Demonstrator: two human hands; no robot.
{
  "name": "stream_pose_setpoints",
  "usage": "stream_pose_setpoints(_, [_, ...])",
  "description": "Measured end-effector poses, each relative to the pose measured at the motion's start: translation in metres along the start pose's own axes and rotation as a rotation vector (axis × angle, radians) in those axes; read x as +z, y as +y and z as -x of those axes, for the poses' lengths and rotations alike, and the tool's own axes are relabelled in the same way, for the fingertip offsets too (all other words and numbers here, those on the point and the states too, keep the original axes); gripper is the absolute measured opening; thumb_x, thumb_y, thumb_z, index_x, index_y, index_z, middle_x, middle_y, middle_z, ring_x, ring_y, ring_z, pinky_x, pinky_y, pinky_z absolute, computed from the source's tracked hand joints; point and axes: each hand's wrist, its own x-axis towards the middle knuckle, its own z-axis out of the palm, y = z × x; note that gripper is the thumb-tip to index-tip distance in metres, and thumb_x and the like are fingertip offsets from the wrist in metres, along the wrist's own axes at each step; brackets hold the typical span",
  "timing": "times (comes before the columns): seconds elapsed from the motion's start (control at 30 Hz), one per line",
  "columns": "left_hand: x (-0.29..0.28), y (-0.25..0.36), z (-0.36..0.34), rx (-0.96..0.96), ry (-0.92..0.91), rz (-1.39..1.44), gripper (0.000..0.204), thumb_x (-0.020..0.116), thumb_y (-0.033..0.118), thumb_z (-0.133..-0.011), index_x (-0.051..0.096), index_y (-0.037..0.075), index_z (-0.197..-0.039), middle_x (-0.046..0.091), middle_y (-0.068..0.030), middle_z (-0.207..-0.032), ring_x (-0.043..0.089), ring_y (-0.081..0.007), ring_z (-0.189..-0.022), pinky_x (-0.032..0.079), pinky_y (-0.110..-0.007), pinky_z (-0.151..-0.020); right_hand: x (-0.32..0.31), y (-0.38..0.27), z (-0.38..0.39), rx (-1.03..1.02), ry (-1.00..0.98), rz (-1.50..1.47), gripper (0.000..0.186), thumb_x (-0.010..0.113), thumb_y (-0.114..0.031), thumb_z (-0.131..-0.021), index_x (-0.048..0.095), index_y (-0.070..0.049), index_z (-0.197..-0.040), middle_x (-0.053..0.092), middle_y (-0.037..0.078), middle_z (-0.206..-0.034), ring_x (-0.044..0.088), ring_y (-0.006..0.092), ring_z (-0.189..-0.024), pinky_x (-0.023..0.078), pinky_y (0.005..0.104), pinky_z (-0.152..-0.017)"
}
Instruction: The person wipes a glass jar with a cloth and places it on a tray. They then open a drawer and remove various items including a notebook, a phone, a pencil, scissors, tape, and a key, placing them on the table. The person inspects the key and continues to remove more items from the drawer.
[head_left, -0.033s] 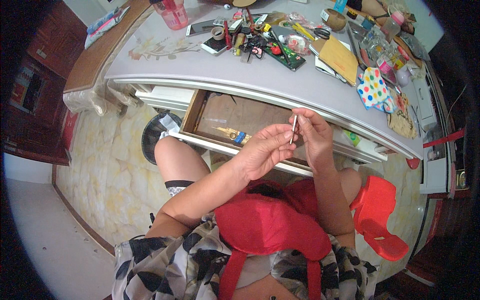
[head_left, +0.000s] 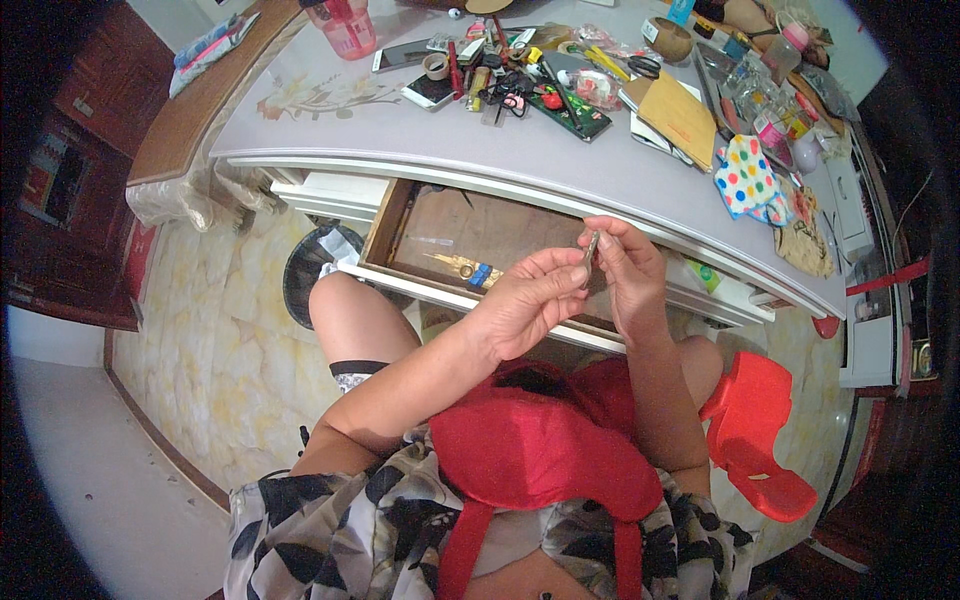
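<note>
Above the open drawer (head_left: 385, 225), both my hands meet around a small, slim, greyish piece (head_left: 592, 248) that looks like metal. Its exact kind is too small to make out. My left hand (head_left: 535, 300) pinches its lower end between thumb and fingers. At its upper end, the thumb and fingertips of my right hand (head_left: 632, 275) close on it. The piece stands nearly upright, tilted slightly to the right. Inside the drawer, left of my hands, lie a tan ring-shaped item (head_left: 466, 270) and a blue item (head_left: 484, 274); my left hand hides part of the drawer floor.
Scissors, tape, pens and a phone (head_left: 430, 90) crowd the tabletop (head_left: 330, 135). A yellow envelope (head_left: 677, 115) and a dotted cloth (head_left: 748, 180) lie farther right. A black bin (head_left: 300, 280) stands left of my knee, a red plastic chair (head_left: 750, 430) to the right.
The slim piece has turned between my fingers: a narrow pale edge showed before, and a wider, darker side shows now. My hands have otherwise stayed in place.
</note>
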Motion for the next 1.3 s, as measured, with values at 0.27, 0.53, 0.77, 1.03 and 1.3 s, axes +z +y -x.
stream_pose_setpoints(0.27, [0.008, 0.004, 0.003, 0.114, 0.156, -0.122, 0.024, 0.058, -0.005, -0.083, 0.055, 0.001, -0.106, 0.063, -0.0106, -0.099, 0.061, -0.0134, -0.084, 0.051, -0.022, -0.069, -0.003, 0.005, -0.001, -0.037, -0.044, -0.008, 0.023, 0.048, -0.011, -0.093, 0.058, 0.002, -0.11, 0.061, 0.005, -0.091, 0.054, 0.0084, -0.079, 0.042, 0.0217, -0.071])
stream_pose_setpoints(0.53, [0.007, 0.003, 0.005, 0.178, 0.247, -0.258, 0.028, 0.059, -0.008, -0.079, 0.053, 0.002, -0.105, 0.063, -0.0083, -0.095, 0.061, -0.0117, -0.081, 0.049, -0.021, -0.067, -0.001, 0.006, 0.0, -0.028, -0.026, -0.027, 0.021, 0.05, -0.009, -0.091, 0.058, 0.001, -0.108, 0.06, 0.004, -0.087, 0.053, 0.008, -0.075, 0.042, 0.0211, -0.069])
stream_pose_setpoints(0.77, [0.004, 0.004, 0.004, 0.244, 0.274, -0.275, 0.028, 0.061, -0.004, -0.079, 0.054, 0.004, -0.105, 0.062, -0.0065, -0.09, 0.058, -0.0113, -0.071, 0.049, -0.021, -0.063, -0.007, 0.007, -0.001, -0.035, -0.023, 0.055, 0.018, 0.056, -0.006, -0.088, 0.059, -0.001, -0.105, 0.06, 0.002, -0.08, 0.054, 0.0077, -0.071, 0.045, 0.0213, -0.065])
stream_pose_setpoints(1.03, [0.003, 0.01, 0.002, 0.36, 0.258, -0.189, 0.013, 0.059, 0.007, -0.086, 0.058, 0.004, -0.099, 0.063, -0.0071, -0.09, 0.06, -0.0159, -0.077, 0.052, -0.026, -0.068, -0.009, 0.005, 0.002, -0.044, -0.027, 0.015, 0.015, 0.057, -0.006, -0.087, 0.059, -0.001, -0.101, 0.062, 0.005, -0.084, 0.056, 0.0088, -0.073, 0.046, 0.0218, -0.067])
stream_pose_setpoints(1.3, [0.007, 0.011, 0.004, 0.355, 0.251, -0.151, 0.016, 0.053, 0.009, -0.091, 0.058, 0.0, -0.102, 0.063, -0.0092, -0.094, 0.062, -0.0148, -0.081, 0.052, -0.025, -0.066, -0.006, 0.003, 0.002, 0.003, -0.004, -0.039, 0.017, 0.054, -0.01, -0.09, 0.059, 0.0, -0.102, 0.063, 0.006, -0.086, 0.056, 0.0101, -0.074, 0.046, 0.0227, -0.068])
